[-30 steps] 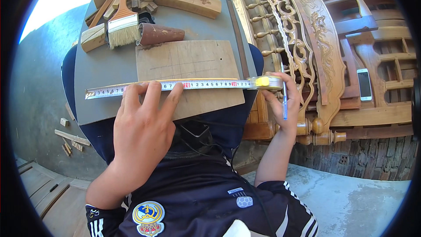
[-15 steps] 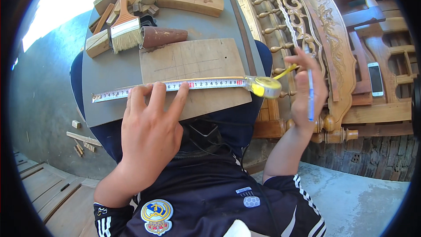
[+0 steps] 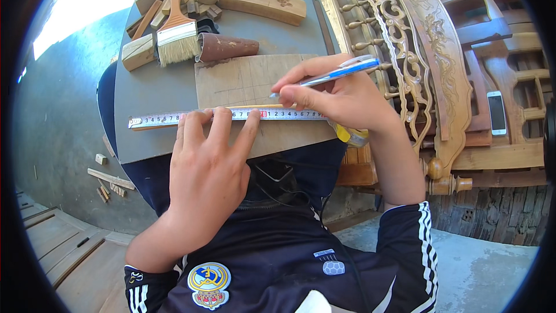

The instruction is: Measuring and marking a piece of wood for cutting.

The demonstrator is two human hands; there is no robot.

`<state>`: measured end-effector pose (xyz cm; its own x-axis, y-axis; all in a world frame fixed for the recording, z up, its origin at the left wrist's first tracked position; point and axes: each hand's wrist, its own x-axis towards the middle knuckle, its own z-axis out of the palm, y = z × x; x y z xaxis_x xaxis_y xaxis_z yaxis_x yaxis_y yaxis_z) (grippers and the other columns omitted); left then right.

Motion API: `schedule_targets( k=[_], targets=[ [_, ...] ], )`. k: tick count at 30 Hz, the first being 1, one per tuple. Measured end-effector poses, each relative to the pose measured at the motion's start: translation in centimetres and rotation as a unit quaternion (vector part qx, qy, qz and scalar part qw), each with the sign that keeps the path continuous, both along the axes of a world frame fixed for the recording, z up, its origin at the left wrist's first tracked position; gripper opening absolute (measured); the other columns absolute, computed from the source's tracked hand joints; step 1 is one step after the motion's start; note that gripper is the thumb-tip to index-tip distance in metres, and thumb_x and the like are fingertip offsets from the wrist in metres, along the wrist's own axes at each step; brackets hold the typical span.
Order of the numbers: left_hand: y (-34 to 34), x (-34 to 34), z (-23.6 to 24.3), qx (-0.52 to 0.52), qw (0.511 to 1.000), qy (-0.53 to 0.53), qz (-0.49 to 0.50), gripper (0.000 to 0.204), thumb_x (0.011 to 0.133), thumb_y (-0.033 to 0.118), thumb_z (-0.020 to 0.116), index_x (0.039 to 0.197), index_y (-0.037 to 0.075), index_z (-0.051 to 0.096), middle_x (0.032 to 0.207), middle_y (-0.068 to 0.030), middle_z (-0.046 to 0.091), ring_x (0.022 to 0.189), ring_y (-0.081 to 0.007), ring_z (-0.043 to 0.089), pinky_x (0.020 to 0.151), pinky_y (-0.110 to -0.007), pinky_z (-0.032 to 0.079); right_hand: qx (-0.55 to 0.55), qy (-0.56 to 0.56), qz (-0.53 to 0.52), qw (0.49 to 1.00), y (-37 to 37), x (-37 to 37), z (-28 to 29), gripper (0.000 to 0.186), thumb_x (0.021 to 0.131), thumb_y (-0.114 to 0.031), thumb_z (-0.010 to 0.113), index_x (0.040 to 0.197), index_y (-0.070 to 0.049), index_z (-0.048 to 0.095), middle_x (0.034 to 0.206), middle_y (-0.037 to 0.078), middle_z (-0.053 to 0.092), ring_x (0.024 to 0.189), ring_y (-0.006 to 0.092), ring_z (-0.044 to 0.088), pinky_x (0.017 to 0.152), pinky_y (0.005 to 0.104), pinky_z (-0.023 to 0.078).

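A thin wooden board with pencilled grid lines lies on a grey panel across my lap. The extended blade of a tape measure runs across the board, along a thin wooden strip. My left hand rests over the blade, fingers spread, fingertips pressing it down. In my right hand is a blue and clear pen, pinched with its tip pointing left, just above the board. Partly hidden beneath that hand, the yellow tape case sits at the board's right edge.
A paintbrush, a rolled brown sheet of sandpaper and wood blocks occupy the panel's far side. A dark flat strip lies at its right. Carved wooden furniture stands on the right, with a white phone on it.
My right hand has swung left from beside the panel to over the board, bringing the pen above the tape. My left hand stays on the blade.
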<state>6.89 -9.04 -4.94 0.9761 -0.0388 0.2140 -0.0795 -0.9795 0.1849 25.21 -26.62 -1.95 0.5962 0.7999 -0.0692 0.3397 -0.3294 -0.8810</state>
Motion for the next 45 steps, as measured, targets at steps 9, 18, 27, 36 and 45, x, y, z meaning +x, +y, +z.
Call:
schedule_targets(
  k=[9, 18, 27, 36, 45],
  targets=[
    [-0.3, 0.1, 0.0, 0.003, 1.000, 0.000, 0.003, 0.068, 0.074, 0.008, 0.074, 0.141, 0.015, 0.065, 0.121, -0.0163, 0.058, 0.112, -0.0372, 0.057, 0.098, -0.048, 0.052, -0.071, -0.019, 0.073, 0.995, 1.3, 1.7, -0.6, 0.024, 0.091, -0.020, 0.082, 0.099, 0.001, 0.076, 0.092, 0.007, 0.076, 0.086, 0.0115, 0.073, 0.082, 0.0267, 0.061],
    [-0.4, 0.1, -0.1, -0.006, 1.000, -0.002, 0.012, 0.064, 0.074, 0.011, 0.074, 0.138, 0.013, 0.067, 0.116, -0.0152, 0.059, 0.114, -0.0366, 0.057, 0.105, -0.051, 0.050, -0.064, -0.026, 0.073, 0.995, 1.8, 1.4, -0.6, 0.021, 0.084, -0.020, 0.079, 0.092, 0.000, 0.077, 0.081, 0.009, 0.073, 0.079, 0.0154, 0.072, 0.072, 0.0301, 0.056],
    [-0.3, 0.1, 0.0, 0.011, 1.000, 0.007, 0.007, 0.075, 0.073, 0.004, 0.073, 0.145, 0.019, 0.062, 0.123, -0.0165, 0.056, 0.109, -0.0381, 0.057, 0.088, -0.045, 0.054, -0.086, -0.025, 0.072, 0.993, 1.7, 1.5, -0.7, 0.021, 0.092, -0.018, 0.081, 0.098, 0.002, 0.077, 0.089, 0.008, 0.076, 0.084, 0.0113, 0.073, 0.079, 0.0272, 0.062],
    [-0.3, 0.1, -0.1, 0.020, 1.000, 0.003, 0.005, 0.075, 0.072, 0.005, 0.073, 0.145, 0.019, 0.062, 0.124, -0.0168, 0.057, 0.109, -0.0384, 0.057, 0.089, -0.045, 0.054, -0.060, -0.047, 0.060, 0.995, 1.8, 1.2, -1.1, 0.022, 0.087, -0.022, 0.079, 0.092, -0.001, 0.077, 0.083, 0.010, 0.075, 0.078, 0.0162, 0.072, 0.072, 0.0302, 0.057],
    [-0.4, 0.1, -0.1, 0.007, 1.000, -0.008, 0.007, 0.062, 0.075, 0.011, 0.073, 0.137, 0.012, 0.068, 0.115, -0.0151, 0.059, 0.112, -0.0361, 0.056, 0.101, -0.049, 0.051, -0.077, -0.072, 0.084, 0.991, 1.7, 1.4, -0.9, 0.021, 0.094, -0.018, 0.078, 0.098, 0.002, 0.076, 0.088, 0.009, 0.077, 0.085, 0.0131, 0.074, 0.078, 0.0292, 0.062]
  ],
)
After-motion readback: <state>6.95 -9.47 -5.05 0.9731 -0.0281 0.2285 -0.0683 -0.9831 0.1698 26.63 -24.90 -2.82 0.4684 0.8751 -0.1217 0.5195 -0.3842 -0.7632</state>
